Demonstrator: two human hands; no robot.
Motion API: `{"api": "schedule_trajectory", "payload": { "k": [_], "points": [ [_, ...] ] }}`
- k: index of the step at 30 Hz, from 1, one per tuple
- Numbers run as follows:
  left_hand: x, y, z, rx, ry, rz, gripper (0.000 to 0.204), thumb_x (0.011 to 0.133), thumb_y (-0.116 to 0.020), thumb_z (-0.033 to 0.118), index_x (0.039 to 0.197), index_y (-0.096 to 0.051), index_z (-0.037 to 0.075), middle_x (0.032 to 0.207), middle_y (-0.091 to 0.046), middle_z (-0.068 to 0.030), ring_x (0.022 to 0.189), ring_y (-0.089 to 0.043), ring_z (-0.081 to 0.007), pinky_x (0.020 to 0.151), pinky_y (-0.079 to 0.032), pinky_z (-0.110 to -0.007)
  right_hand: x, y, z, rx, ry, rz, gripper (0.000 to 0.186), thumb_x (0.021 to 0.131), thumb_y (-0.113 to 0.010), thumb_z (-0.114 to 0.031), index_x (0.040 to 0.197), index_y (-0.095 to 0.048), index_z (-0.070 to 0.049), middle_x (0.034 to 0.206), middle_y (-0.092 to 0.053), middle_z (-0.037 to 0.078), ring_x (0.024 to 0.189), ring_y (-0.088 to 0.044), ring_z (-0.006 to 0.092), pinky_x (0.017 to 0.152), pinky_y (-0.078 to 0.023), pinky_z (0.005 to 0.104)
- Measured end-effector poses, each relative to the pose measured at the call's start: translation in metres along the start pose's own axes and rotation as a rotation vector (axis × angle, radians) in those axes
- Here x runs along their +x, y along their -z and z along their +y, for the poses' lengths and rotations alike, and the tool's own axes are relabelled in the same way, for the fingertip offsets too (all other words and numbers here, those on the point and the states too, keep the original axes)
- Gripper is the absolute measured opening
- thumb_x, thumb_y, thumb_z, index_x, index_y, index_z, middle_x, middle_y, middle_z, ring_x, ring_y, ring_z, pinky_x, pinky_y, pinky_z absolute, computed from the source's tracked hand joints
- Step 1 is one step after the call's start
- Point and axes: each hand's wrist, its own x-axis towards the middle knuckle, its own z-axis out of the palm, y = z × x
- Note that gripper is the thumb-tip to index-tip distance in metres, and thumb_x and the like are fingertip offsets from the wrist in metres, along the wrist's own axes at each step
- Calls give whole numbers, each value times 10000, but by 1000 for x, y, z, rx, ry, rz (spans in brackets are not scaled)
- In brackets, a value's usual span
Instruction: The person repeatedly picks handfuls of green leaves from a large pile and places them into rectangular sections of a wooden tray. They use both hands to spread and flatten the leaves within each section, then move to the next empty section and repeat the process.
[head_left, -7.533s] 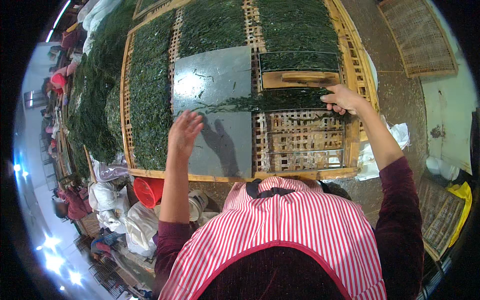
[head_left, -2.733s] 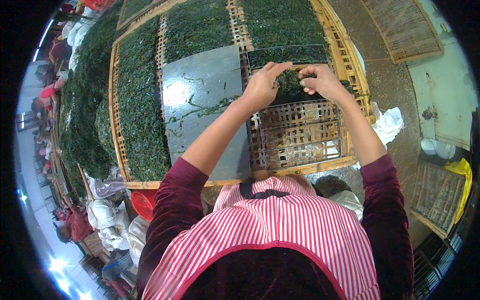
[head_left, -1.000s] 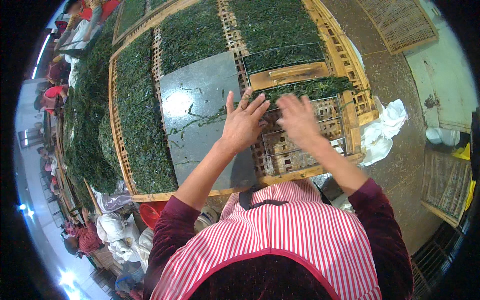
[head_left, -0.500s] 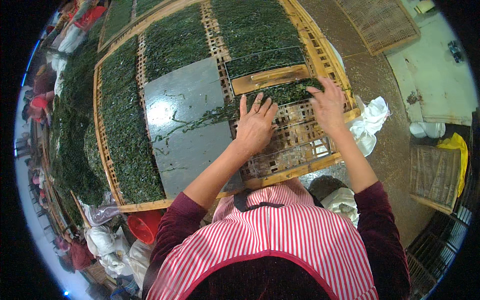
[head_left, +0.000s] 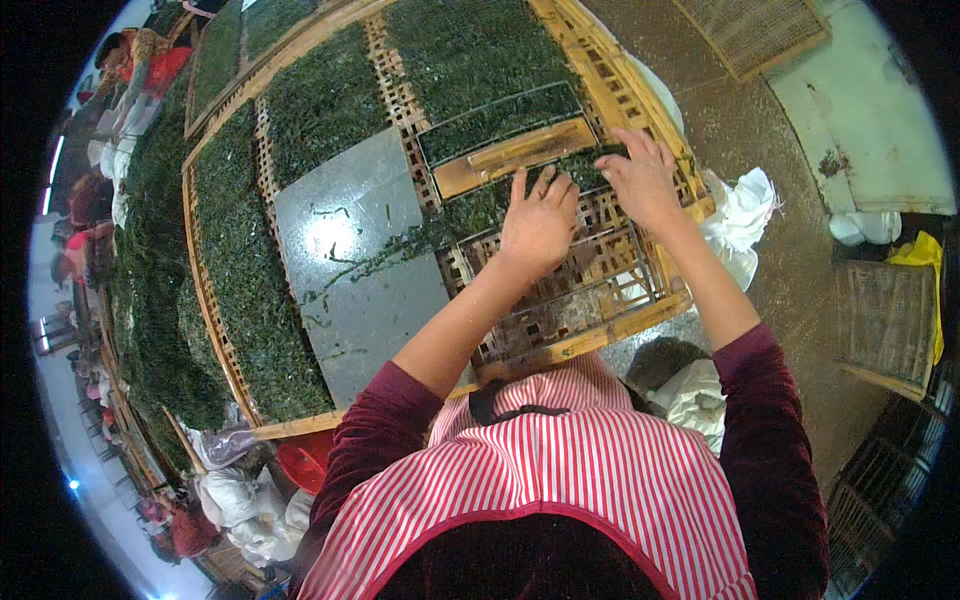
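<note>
My left hand (head_left: 541, 222) lies palm down with its fingers spread, fingertips at the near edge of a band of dark green shredded leaf (head_left: 480, 207), which looks like seaweed. Nothing shows in its grip. At the band's right end is my right hand (head_left: 643, 186), thumb and fingers apart, fingertips touching or just above the leaf. Just beyond the band, a flat wooden block (head_left: 515, 158) with a raised bar handle rests inside a thin dark rectangular frame (head_left: 500, 107). A smooth grey sheet (head_left: 372, 268), strewn with leaf scraps, lies left of my left hand.
Beneath everything is a bamboo lattice tray (head_left: 295, 424) with pressed leaf sheets (head_left: 325, 98). A large green leaf heap (head_left: 160, 320) lies to the left. White sacks (head_left: 245, 510) and a red bucket (head_left: 305, 460) are at lower left, a white bag (head_left: 742, 215) at right. Other people work at far left.
My left hand has shifted right along the leaf band, closer to my right hand. My right hand stays at the band's end. The whole view has tilted slightly.
</note>
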Motion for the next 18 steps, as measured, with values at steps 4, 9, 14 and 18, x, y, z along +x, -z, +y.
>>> {"api": "schedule_trajectory", "payload": {
  "k": [4, 9, 14, 18],
  "points": [
    [-1, 2, 1, -12, 37, -37, 485, 881, -668, 251, 1324, -568, 81, 1429, -513, -97, 1406, -408, -288, 1191, -177, -566, 1, 1, -5, 143, 249, 41, 192, 929, -615, -202, 1064, -750, -180, 1467, -482, 91, 1433, -338, 311, 1187, -190, 543],
    [-2, 26, -2, -129, 159, -237, 475, 888, -662, 251, 1326, -567, 93, 1412, -536, -104, 1400, -424, -265, 1192, -183, -554, 15, 22, 21, 315, -34, -153, 241, 901, -620, -142, 1106, -740, -175, 1477, -472, 100, 1388, -420, 294, 1180, -291, 447],
    [11, 2, 18, -229, 89, 56, 575, 865, -664, 199, 1397, -503, 49, 1502, -465, -152, 1400, -431, -300, 1185, -235, -530, 23, 10, 63, 469, 119, -133, 538, 750, -616, -40, 1286, -624, -97, 1540, -378, 124, 1394, -413, 329, 1161, -334, 427],
    [21, -31, 24, -144, 18, 118, 616, 825, -691, 197, 1379, -496, 12, 1503, -443, -208, 1403, -416, -357, 1166, -272, -549, 30, -14, 60, 295, 202, -134, 534, 715, -652, -14, 1246, -633, -67, 1523, -392, 143, 1364, -440, 340, 1079, -427, 405]
  ]
}}
